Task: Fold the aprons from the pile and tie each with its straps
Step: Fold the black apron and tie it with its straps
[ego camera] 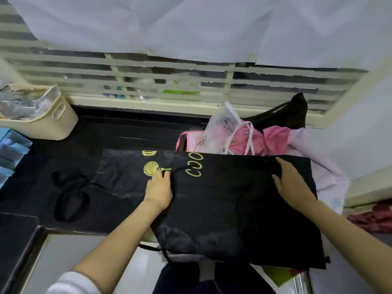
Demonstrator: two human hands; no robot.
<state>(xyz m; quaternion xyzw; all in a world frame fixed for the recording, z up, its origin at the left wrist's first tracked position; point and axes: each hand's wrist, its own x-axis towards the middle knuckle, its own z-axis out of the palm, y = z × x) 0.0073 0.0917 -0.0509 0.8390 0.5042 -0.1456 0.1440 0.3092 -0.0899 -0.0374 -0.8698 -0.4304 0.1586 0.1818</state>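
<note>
Black matte apron (233,198), gold print.
Right hand (290,183) lay flat at 3 o'clock, fingers straight, slightly spread; left hand (158,187) at 9 o'clock, fingers bunched on cloth, grip unclear.

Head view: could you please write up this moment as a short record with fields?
apron: black, partly folded on the counter, near edge hanging off
print: gold, on the apron's left part
left hand: at the fold's edge by the print; grip unclear
right hand: flat on the apron's far right part
strap: black loop lying left of the apron
pile: pink and black fabric behind the apron
basket: cream, far left
</note>
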